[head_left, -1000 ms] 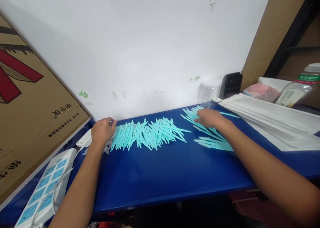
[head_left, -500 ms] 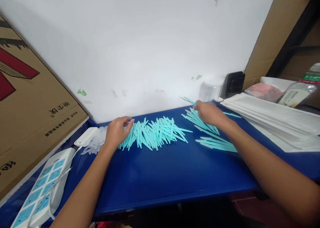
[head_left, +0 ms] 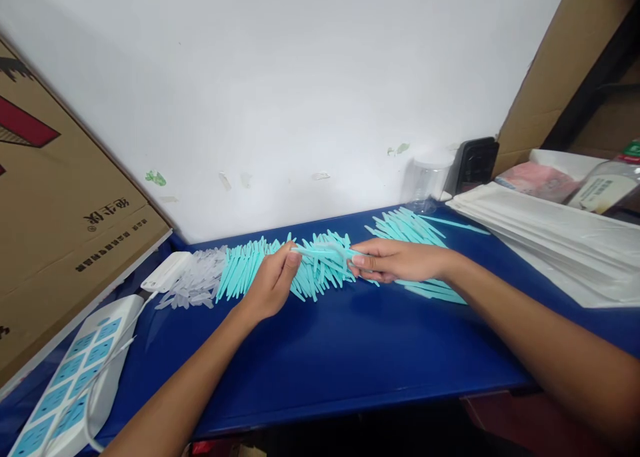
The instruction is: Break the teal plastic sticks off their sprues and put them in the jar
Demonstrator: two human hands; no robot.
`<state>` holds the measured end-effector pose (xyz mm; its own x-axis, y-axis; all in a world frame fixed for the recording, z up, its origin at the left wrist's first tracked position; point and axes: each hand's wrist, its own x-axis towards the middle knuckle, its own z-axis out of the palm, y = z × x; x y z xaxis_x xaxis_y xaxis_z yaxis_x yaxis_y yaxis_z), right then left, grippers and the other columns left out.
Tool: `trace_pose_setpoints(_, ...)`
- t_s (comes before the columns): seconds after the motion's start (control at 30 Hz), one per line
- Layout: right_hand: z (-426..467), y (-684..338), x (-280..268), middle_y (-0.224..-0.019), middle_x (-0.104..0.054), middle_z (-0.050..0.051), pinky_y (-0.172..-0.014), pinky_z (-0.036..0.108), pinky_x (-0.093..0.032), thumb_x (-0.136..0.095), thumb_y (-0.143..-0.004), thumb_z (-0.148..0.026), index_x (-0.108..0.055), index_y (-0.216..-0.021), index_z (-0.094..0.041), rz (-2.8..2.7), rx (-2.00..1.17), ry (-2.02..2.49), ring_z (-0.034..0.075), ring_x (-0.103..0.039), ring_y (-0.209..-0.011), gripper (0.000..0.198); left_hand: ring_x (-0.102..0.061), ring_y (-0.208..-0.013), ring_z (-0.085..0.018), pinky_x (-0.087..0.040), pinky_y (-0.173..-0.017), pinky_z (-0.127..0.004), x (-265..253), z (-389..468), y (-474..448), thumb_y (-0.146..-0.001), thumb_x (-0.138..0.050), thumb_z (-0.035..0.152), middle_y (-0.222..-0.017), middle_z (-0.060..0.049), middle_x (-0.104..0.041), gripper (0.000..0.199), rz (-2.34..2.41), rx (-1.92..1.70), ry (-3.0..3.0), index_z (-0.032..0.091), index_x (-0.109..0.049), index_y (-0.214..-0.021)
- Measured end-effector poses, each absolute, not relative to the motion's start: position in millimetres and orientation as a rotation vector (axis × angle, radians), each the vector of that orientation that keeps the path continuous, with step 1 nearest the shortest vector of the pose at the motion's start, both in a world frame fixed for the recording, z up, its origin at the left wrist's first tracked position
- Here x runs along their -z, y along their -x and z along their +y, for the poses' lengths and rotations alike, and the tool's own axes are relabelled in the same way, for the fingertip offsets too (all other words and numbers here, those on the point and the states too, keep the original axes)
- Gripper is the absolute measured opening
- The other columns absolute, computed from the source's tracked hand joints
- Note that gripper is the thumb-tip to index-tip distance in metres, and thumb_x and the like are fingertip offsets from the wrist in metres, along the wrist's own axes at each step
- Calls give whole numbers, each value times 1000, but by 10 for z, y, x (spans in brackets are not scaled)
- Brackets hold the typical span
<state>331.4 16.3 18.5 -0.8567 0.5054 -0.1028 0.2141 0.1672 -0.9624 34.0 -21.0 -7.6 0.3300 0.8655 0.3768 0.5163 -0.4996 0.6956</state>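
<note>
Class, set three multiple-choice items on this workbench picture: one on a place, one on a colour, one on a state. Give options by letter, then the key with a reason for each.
1. Where does the white power strip lie?
A. at the left end of the blue table top
B. on the stack of white sheets
C. against the right-hand cardboard

2. What colour are the thin plastic sticks spread along the wall?
A. red
B. turquoise
C. black

3. How is the single turquoise stick held?
A. lying loose on the table
B. by the left hand only
C. between the left hand and the right hand

Key: A, it sits beside the left cardboard box; B, the heap is turquoise; C, fingers of both hands pinch its ends.
</note>
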Motion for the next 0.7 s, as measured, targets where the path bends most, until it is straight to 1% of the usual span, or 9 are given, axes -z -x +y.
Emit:
trace_pose_setpoints(0.1, 155, -3272, -143, -71, -43, -5, -53, 23, -31, -48, -104, -62, -61, -100, -16, -2281, -1782, 682, 9, -34, -57, 48, -34, -57, -13, -28, -57, -30, 66, -231, -351, -110, -33, 51, -64, 4, -35, 46, 1177, -1047, -2127, 22, -36, -74)
trace_pose_setpoints(0.2, 138, -3247, -131, -69, -48, -4, -54, 23, -34, -50, -103, -62, -62, -95, -16, -2368, -1715, 719, 9, -40, -58, 49, -32, -56, -12, -26, -57, -30, 8, -267, -367, -110, -34, 47, -62, 4, -33, 48, 1126, -934, -2237, 21, -37, -70)
trace_pose_setpoints(0.37, 89, -3195, -148, -66, -51, -4, -59, 24, -37, -49, -104, -60, -65, -93, -16, -2458, -1619, 664, 11, -46, -60, 49, -38, -56, -12, -28, -60, -29, -48, -347, -465, -112, -33, 40, -65, 4, -41, 43, 1033, -753, -2371, 19, -47, -76)
trace_pose_setpoints(0.47, 68, -3167, -151, -67, -51, -4, -60, 25, -38, -48, -105, -60, -65, -94, -15, -2486, -1581, 621, 11, -46, -61, 49, -40, -55, -13, -28, -60, -30, -29, -367, -500, -112, -31, 39, -66, 3, -45, 42, 1058, -695, -2430, 20, -49, -80)
trace_pose_setpoints(0.57, 45, -3142, -144, -68, -50, -4, -60, 25, -38, -48, -105, -60, -66, -94, -15, -2494, -1549, 612, 11, -44, -60, 49, -43, -55, -14, -28, -59, -30, -3, -372, -513, -112, -31, 40, -67, 3, -48, 37, 1084, -643, -2470, 20, -53, -89)
trace_pose_setpoints(0.63, 20, -3123, -137, -68, -50, -4, -60, 26, -38, -47, -105, -60, -66, -94, -15, -2486, -1545, 616, 11, -44, -60, 49, -43, -54, -14, -27, -58, -29, 12, -381, -531, -111, -34, 42, -65, 4, -48, 34, 1095, -615, -2483, 21, -52, -92)
trace_pose_setpoints(0.7, -13, -3098, -129, -68, -49, -3, -59, 26, -38, -46, -105, -60, -65, -94, -15, -2481, -1558, 624, 11, -44, -60, 50, -39, -52, -13, -25, -57, -30, 24, -395, -562, -110, -35, 42, -62, 5, -42, 34, 1100, -604, -2502, 21, -50, -87)
